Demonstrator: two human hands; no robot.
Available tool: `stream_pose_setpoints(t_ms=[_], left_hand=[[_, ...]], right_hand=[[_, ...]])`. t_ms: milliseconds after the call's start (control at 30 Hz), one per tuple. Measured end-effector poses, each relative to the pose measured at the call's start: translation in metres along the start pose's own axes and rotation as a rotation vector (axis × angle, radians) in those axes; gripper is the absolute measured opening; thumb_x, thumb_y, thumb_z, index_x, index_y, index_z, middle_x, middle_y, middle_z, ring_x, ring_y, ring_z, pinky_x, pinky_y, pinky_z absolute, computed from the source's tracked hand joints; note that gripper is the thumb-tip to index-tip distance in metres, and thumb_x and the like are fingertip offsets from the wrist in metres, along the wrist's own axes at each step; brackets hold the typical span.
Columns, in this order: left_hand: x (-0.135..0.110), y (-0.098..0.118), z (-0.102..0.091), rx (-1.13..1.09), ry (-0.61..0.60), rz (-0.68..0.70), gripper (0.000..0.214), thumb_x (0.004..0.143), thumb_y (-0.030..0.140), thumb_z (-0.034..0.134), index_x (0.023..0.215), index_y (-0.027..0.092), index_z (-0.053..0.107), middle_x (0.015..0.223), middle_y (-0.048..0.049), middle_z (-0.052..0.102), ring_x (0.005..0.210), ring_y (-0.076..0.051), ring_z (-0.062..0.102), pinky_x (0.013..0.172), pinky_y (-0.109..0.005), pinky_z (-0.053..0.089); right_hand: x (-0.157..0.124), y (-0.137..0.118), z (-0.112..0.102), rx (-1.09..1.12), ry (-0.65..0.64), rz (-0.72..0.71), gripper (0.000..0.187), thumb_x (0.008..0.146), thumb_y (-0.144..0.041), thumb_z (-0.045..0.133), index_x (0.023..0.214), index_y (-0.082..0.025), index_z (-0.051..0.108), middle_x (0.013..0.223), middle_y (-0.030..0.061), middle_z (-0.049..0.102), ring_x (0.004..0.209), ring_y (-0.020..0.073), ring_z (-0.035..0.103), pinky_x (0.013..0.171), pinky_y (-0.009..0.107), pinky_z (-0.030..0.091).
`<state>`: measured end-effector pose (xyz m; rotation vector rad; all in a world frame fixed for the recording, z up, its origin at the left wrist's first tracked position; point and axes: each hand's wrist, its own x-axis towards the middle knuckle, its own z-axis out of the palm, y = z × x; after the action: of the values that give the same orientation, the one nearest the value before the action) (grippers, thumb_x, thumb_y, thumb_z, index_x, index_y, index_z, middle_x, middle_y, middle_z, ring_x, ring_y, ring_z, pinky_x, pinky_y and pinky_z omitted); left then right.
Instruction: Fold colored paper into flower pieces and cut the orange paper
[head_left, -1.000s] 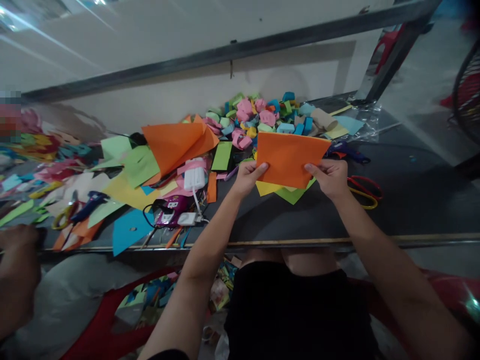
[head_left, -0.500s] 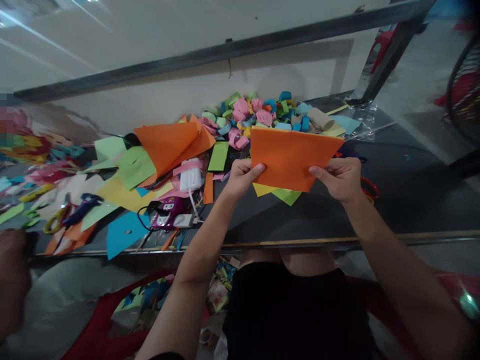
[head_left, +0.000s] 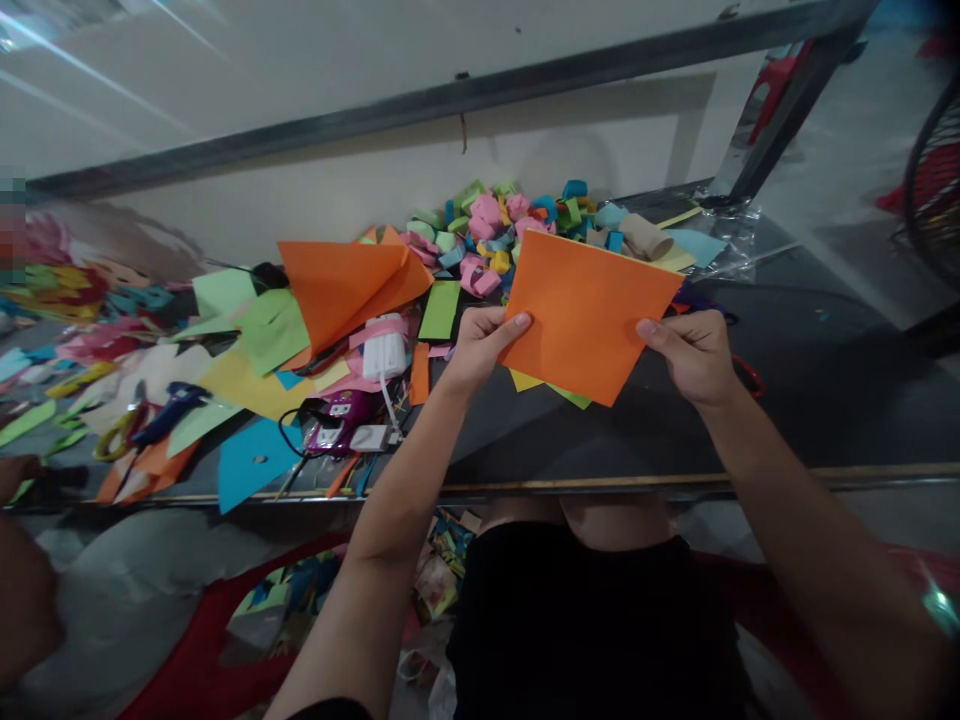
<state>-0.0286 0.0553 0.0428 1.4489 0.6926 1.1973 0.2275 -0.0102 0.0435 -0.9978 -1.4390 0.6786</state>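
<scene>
An orange sheet of paper (head_left: 589, 315), roughly square, is held up above the table between both hands. My left hand (head_left: 487, 345) pinches its left edge, thumb on the near face and fingers behind. On the right edge, my right hand (head_left: 690, 352) grips it the same way. Behind and below the sheet, the corners of a yellow paper (head_left: 525, 380) and a green paper (head_left: 571, 396) show on the table. Red scissor-like handles (head_left: 748, 376) lie just past my right hand, partly hidden.
Small folded colored paper pieces (head_left: 487, 225) are heaped by the wall. To the left lie folded orange sheets (head_left: 337, 285), a white charger (head_left: 384, 350), a purple power strip (head_left: 341, 420), a blue glue gun (head_left: 169, 410) and yellow-handled scissors (head_left: 120, 435). A co-worker's arm (head_left: 22, 590) is at far left.
The orange sheet has turned to face me more fully, its left top corner higher and its bottom corner lower. Both hands keep their hold. The co-worker's hand at far left has shifted.
</scene>
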Motion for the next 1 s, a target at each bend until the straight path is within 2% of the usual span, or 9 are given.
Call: stream_pose_setpoints(t_ms=[100,200,333,400,467,500,633,833,1000], left_hand=[[0.001,0.002,-0.003,-0.007,-0.004,-0.037,0.041,0.076,0.058,0.083,0.069,0.018,0.074,0.072,-0.0024,0.071,0.065,-0.014,0.067,0.055,-0.023,0.052],[0.007,0.007,-0.014,0.019,-0.094,-0.123,0.039,0.077,0.054,0.083,0.069,0.017,0.074,0.068,-0.003,0.07,0.06,-0.013,0.067,0.052,-0.022,0.05],[0.025,0.003,-0.035,0.169,-0.264,-0.33,0.036,0.07,0.049,0.089,0.073,0.015,0.076,0.068,-0.0042,0.072,0.057,-0.013,0.065,0.05,-0.021,0.048],[0.032,-0.008,-0.04,0.218,-0.149,-0.39,0.038,0.068,0.049,0.091,0.074,0.015,0.075,0.066,-0.0032,0.07,0.056,-0.012,0.064,0.05,-0.02,0.049],[0.034,-0.023,-0.037,0.171,0.091,-0.384,0.041,0.07,0.052,0.089,0.081,0.015,0.074,0.07,-0.0036,0.071,0.057,-0.012,0.065,0.053,-0.021,0.051],[0.033,-0.031,-0.033,0.109,0.155,-0.381,0.043,0.071,0.053,0.088,0.086,0.015,0.074,0.076,-0.005,0.073,0.062,-0.012,0.068,0.057,-0.021,0.053],[0.023,-0.057,-0.014,-0.08,0.068,-0.342,0.047,0.066,0.055,0.09,0.08,0.014,0.072,0.075,-0.0047,0.073,0.068,-0.013,0.069,0.067,-0.025,0.057],[0.021,-0.063,-0.014,-0.149,0.047,-0.26,0.05,0.053,0.054,0.096,0.076,0.015,0.076,0.077,-0.0033,0.076,0.067,-0.011,0.068,0.067,-0.023,0.056],[0.019,-0.063,-0.017,-0.154,0.013,-0.26,0.043,0.057,0.049,0.096,0.075,0.016,0.075,0.075,-0.0008,0.075,0.066,-0.01,0.068,0.065,-0.022,0.055]], right_hand=[[0.002,0.0,0.001,0.011,-0.013,0.047,0.05,0.08,-0.064,0.076,0.052,-0.023,0.067,0.053,0.0004,0.062,0.051,0.0164,0.062,0.048,0.031,0.053],[0.007,-0.003,0.002,0.054,-0.036,0.118,0.038,0.078,-0.059,0.079,0.064,-0.023,0.076,0.061,0.0018,0.069,0.052,0.0161,0.063,0.044,0.029,0.052],[0.01,0.003,0.002,0.039,-0.087,0.308,0.037,0.068,-0.052,0.087,0.077,-0.017,0.079,0.06,0.0032,0.07,0.043,0.0133,0.06,0.032,0.022,0.037],[0.008,0.014,0.006,0.026,-0.06,0.391,0.041,0.061,-0.052,0.091,0.073,-0.015,0.076,0.055,0.0034,0.068,0.041,0.0145,0.061,0.03,0.021,0.033],[0.004,0.027,0.015,0.073,0.077,0.427,0.049,0.056,-0.058,0.09,0.074,-0.016,0.073,0.061,0.0049,0.071,0.045,0.017,0.065,0.031,0.021,0.035],[0.001,0.033,0.021,0.113,0.155,0.43,0.053,0.056,-0.062,0.089,0.077,-0.017,0.072,0.066,0.0058,0.073,0.049,0.0184,0.068,0.033,0.022,0.039],[-0.008,0.046,0.037,0.211,0.267,0.453,0.059,0.057,-0.071,0.084,0.083,-0.02,0.067,0.074,0.0053,0.074,0.057,0.0212,0.073,0.042,0.025,0.052],[-0.009,0.039,0.026,0.29,0.146,0.485,0.06,0.054,-0.075,0.085,0.075,-0.023,0.062,0.066,0.0011,0.07,0.055,0.0198,0.071,0.042,0.027,0.054],[-0.006,0.031,0.022,0.308,0.095,0.488,0.064,0.04,-0.07,0.093,0.075,-0.022,0.07,0.065,-0.0004,0.07,0.053,0.0153,0.064,0.043,0.027,0.055]])
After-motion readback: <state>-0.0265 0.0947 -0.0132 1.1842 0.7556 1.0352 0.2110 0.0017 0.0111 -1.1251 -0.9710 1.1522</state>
